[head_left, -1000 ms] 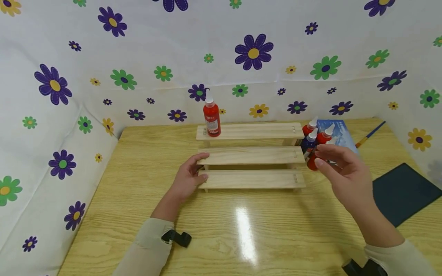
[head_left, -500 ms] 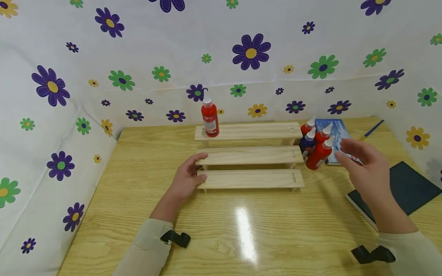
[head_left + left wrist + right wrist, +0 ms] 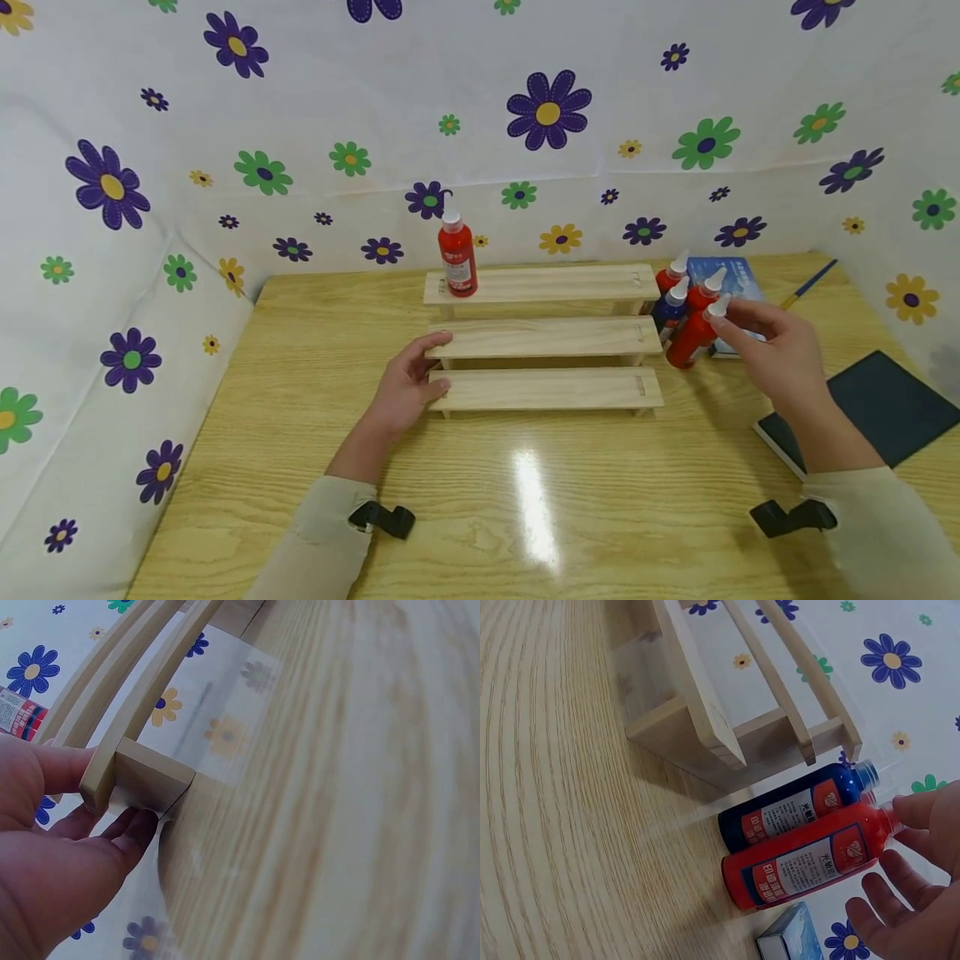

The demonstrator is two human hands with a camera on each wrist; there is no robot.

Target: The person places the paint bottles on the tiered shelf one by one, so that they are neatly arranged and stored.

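A three-tier wooden rack (image 3: 547,337) stands on the table. My left hand (image 3: 405,392) holds its left end, with the thumb at the lowest tier and a finger on the middle one; in the left wrist view, fingers reach round the end support (image 3: 154,772). On the right, my right hand (image 3: 783,354) pinches the white nozzle cap of the front red ink bottle (image 3: 688,340), which stands slightly tilted. Beside it are a blue ink bottle (image 3: 667,315) and two more red ones. Another red ink bottle (image 3: 459,262) stands upright at the top tier's left end.
Behind the bottles lies a blue book (image 3: 738,279), with a paintbrush (image 3: 810,283) to its right. A dark-covered notebook (image 3: 892,404) lies near the right forearm. Flower-printed white cloth (image 3: 375,100) forms the walls around the wooden table (image 3: 300,350).
My right hand moved right, away from the bottles, then came back left to the front red ink bottle's cap and now pinches it. The left hand stays on the rack.
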